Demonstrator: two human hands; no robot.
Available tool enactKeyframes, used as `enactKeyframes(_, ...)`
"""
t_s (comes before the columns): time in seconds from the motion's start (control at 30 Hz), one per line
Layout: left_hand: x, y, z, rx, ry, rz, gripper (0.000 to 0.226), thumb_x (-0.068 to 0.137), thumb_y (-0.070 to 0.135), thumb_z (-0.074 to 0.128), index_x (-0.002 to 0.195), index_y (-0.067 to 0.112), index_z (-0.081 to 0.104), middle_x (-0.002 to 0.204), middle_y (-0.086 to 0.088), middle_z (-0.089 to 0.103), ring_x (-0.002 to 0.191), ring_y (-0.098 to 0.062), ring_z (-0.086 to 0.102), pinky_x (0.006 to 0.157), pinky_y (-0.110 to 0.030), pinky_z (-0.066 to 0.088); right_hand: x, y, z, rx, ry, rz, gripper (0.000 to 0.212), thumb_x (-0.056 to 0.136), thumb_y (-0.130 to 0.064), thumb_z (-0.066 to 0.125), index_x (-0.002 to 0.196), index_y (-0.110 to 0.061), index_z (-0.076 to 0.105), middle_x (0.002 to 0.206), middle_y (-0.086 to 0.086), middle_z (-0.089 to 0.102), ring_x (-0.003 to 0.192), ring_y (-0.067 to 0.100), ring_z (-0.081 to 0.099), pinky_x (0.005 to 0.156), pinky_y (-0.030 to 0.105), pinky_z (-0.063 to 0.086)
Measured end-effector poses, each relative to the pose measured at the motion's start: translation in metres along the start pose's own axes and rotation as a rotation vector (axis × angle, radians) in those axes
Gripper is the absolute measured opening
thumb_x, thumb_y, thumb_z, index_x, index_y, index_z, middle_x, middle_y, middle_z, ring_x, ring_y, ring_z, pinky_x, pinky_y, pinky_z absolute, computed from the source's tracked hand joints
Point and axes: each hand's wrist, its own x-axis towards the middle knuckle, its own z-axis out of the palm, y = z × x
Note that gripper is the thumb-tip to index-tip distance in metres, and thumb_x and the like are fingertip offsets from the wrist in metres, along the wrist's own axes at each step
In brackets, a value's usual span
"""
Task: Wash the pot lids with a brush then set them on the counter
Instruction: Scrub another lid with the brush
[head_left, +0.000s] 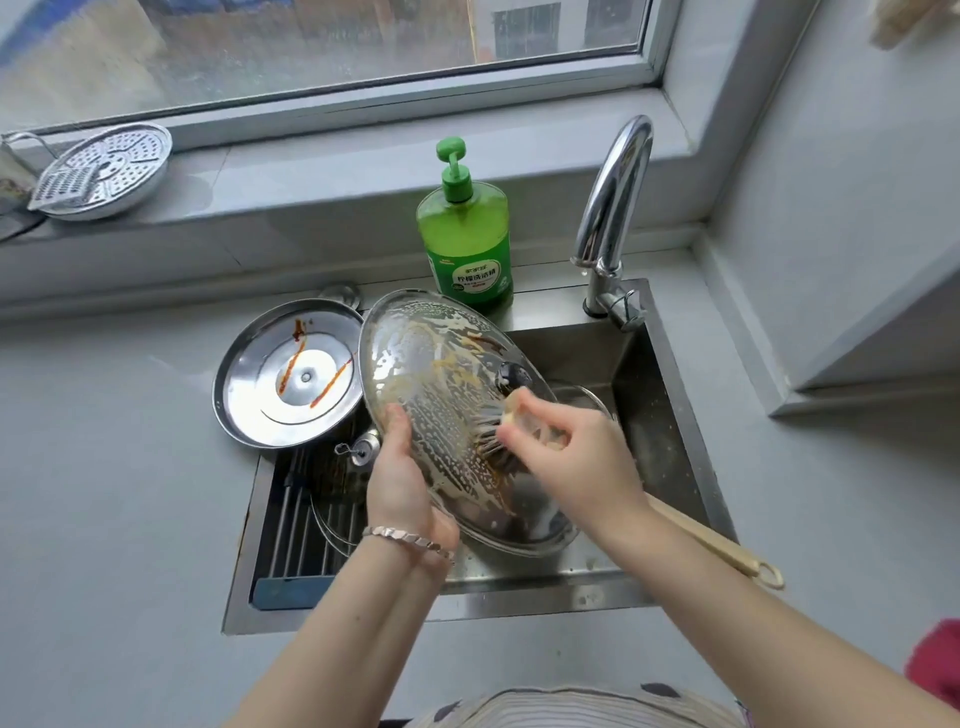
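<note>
Left hand (400, 483) grips tilted lid (431, 374); right hand (571, 452) presses brush (706, 538) onto it.

Both arms (337, 639) are bare all the way down to the edge of the picture. Just below the left hand (400, 483) sits a shiny, pale bracelet (410, 540) made of small chunky bits. The person's top (566, 709) has thin grey and white stripes with a few dark patches.
</note>
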Motion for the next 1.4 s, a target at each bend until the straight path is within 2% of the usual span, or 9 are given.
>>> enactKeyframes(0.2,-0.003,0.002,-0.004,-0.031,-0.016,-0.017,0.043,0.094,0.045,0.039,0.108,0.010,0.061,0.114,-0.017,0.064,0.104,-0.035,0.060,0.092,-0.053,0.045,0.018,0.013,-0.008,-0.022,0.064,0.108,0.039,0.081,-0.044,0.065,0.117,-0.029,0.065,0.105,-0.004,0.071,0.091,0.009,0.062,0.077,0.025,0.045)
enactKeyframes(0.33,0.001,0.007,-0.006,-0.040,-0.013,-0.031,0.052,0.095,0.048,0.037,0.120,0.007,0.057,0.116,-0.021,0.063,0.104,-0.038,0.061,0.086,-0.051,0.048,0.005,-0.002,0.000,-0.042,0.003,-0.058,0.039,0.080,-0.043,0.067,0.118,-0.033,0.063,0.067,-0.008,0.064,0.051,0.001,0.046,0.055,0.021,0.036)
enactKeyframes(0.47,-0.002,0.007,-0.005,-0.051,0.004,-0.038,0.048,0.094,0.049,0.041,0.114,0.009,0.060,0.115,-0.019,0.064,0.104,-0.036,0.060,0.090,-0.052,0.047,0.023,0.013,-0.010,-0.079,0.067,0.071,0.039,0.081,-0.044,0.066,0.117,-0.030,0.064,0.109,-0.005,0.070,0.101,0.013,0.061,0.084,0.028,0.048)
enactKeyframes(0.6,0.005,0.010,0.003,-0.005,0.015,-0.028,0.050,0.094,0.050,0.038,0.109,0.009,0.061,0.110,-0.020,0.065,0.099,-0.036,0.063,0.085,-0.050,0.049,-0.001,-0.008,0.006,-0.042,0.041,-0.148,0.040,0.080,-0.041,0.068,0.118,-0.028,0.064,0.055,-0.020,0.059,0.051,0.001,0.050,0.053,0.015,0.037)
enactKeyframes(0.73,0.015,0.026,-0.002,-0.065,0.023,-0.044,0.059,0.094,0.053,0.037,0.125,0.005,0.052,0.121,-0.023,0.059,0.110,-0.039,0.056,0.097,-0.056,0.041,-0.034,0.005,0.003,-0.051,0.004,-0.299,0.044,0.073,-0.041,0.069,0.114,-0.026,0.067,0.095,-0.009,0.071,0.073,0.003,0.065,0.061,0.030,0.056)
enactKeyframes(0.93,0.013,0.008,-0.001,-0.005,0.021,-0.114,0.059,0.093,0.054,0.037,0.120,0.005,0.056,0.116,-0.023,0.062,0.104,-0.038,0.059,0.079,-0.051,0.049,0.008,-0.005,-0.001,-0.102,0.072,-0.243,0.038,0.081,-0.034,0.069,0.118,-0.029,0.064,0.054,-0.026,0.053,0.057,-0.007,0.050,0.048,0.015,0.027)
enactKeyframes(1.1,0.012,0.022,-0.010,-0.045,0.053,-0.052,0.045,0.095,0.047,0.038,0.112,0.008,0.054,0.113,-0.020,0.061,0.106,-0.038,0.056,0.094,-0.056,0.042,-0.037,0.013,0.000,-0.167,-0.036,-0.417,0.041,0.073,-0.044,0.065,0.110,-0.028,0.069,0.095,-0.014,0.070,0.076,-0.007,0.061,0.056,0.022,0.053)
enactKeyframes(1.23,0.006,0.010,-0.001,0.007,0.033,-0.057,0.055,0.094,0.052,0.037,0.117,0.006,0.057,0.114,-0.020,0.063,0.103,-0.036,0.061,0.084,-0.050,0.049,-0.004,0.003,0.000,-0.152,0.060,-0.331,0.039,0.078,-0.037,0.070,0.115,-0.027,0.067,0.099,-0.012,0.071,0.059,-0.005,0.050,0.064,0.023,0.052)
enactKeyframes(1.4,0.014,0.016,0.001,0.052,0.075,-0.088,0.059,0.093,0.054,0.037,0.116,0.003,0.057,0.098,-0.019,0.068,0.082,-0.031,0.068,0.081,-0.050,0.052,-0.017,-0.017,0.016,-0.237,0.115,-0.705,0.041,0.067,-0.038,0.069,0.104,-0.022,0.072,0.093,-0.006,0.072,0.073,0.011,0.068,0.058,0.025,0.056)
